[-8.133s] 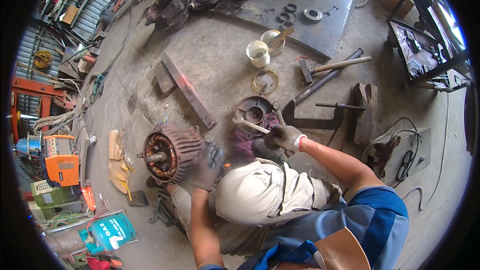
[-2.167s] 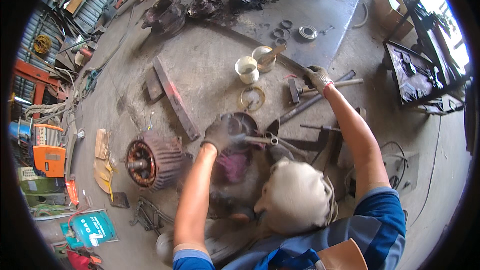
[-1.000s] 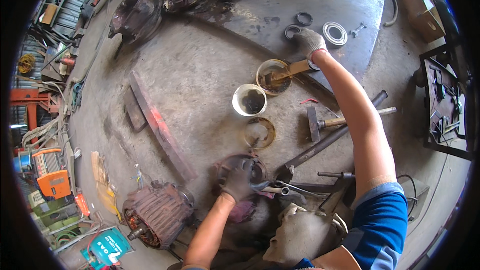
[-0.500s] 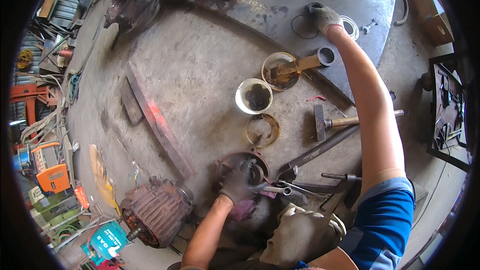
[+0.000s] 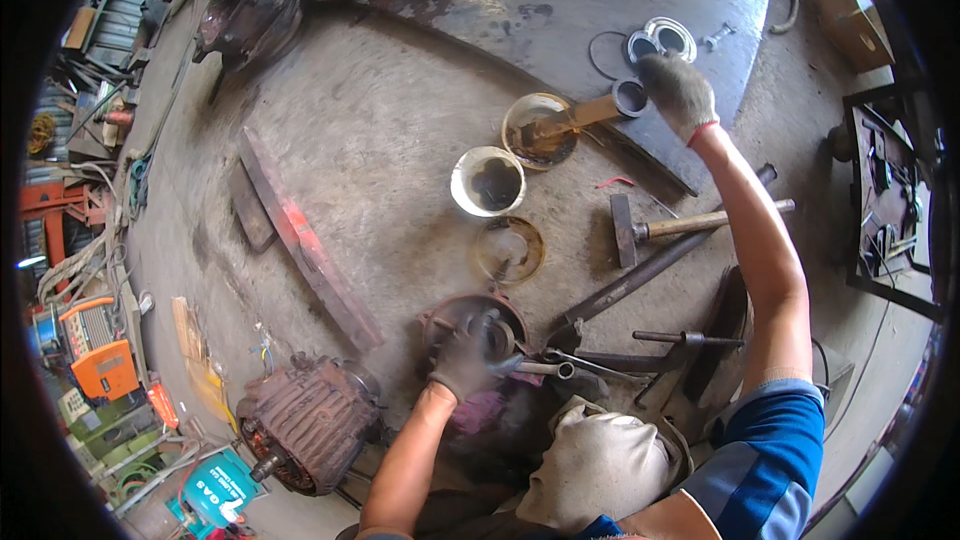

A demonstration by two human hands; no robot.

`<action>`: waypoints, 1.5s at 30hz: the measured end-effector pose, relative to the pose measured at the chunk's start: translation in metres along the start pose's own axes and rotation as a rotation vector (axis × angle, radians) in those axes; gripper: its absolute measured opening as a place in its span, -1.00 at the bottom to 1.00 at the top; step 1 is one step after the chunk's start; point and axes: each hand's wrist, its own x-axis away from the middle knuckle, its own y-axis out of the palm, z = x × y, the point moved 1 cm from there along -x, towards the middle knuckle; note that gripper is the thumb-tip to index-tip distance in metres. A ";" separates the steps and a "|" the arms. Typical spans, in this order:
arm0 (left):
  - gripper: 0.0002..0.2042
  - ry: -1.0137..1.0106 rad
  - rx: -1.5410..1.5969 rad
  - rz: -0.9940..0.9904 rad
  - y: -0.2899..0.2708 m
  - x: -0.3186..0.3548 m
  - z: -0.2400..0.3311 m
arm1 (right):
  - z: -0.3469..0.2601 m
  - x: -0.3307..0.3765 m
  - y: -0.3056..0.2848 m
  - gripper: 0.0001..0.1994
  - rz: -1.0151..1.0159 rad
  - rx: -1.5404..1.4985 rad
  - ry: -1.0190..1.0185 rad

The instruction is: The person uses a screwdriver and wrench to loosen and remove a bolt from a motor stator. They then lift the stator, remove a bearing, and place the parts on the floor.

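My right hand (image 5: 680,97), in a pale work glove, is over the dark metal plate (image 5: 715,10). Its fingertips point at a metal ring (image 5: 642,46), which lies against a pale double ring (image 5: 671,37); whether they touch it is hidden. A thin dark hoop (image 5: 596,62) lies left of these. My left hand (image 5: 464,364), in a dark glove, rests at a round reddish-brown flanged housing (image 5: 510,308) on the floor. Motion smears its fingers, which cover part of the housing's inner ring (image 5: 498,338).
A white tub (image 5: 462,186) of dark liquid stands beside a yellowed tub (image 5: 512,130) with a short-handled tool across it. At right lie a hammer (image 5: 625,230), a long bar (image 5: 650,278) and wrenches (image 5: 590,365). A finned motor body (image 5: 310,420) sits at lower left, below a steel bar (image 5: 310,240).
My right hand has drawn back toward me from the thin hoop, and rings it partly covered now show. My left hand stays at the housing. The whole view has shifted slightly.
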 end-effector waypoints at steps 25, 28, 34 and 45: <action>-0.15 0.100 -0.182 -0.015 0.017 0.020 -0.002 | 0.070 -0.034 0.011 -0.77 -0.087 0.127 0.229; -0.15 0.089 -0.176 -0.031 0.017 0.017 -0.003 | 0.068 -0.044 0.018 -0.72 -0.115 0.169 0.237; -0.12 0.038 -0.117 -0.060 0.018 0.018 -0.005 | 0.070 -0.033 0.009 -0.64 -0.259 0.073 0.332; -0.09 0.005 -0.138 -0.122 0.014 0.019 -0.001 | 0.063 -0.052 0.029 -0.41 -0.323 0.327 0.357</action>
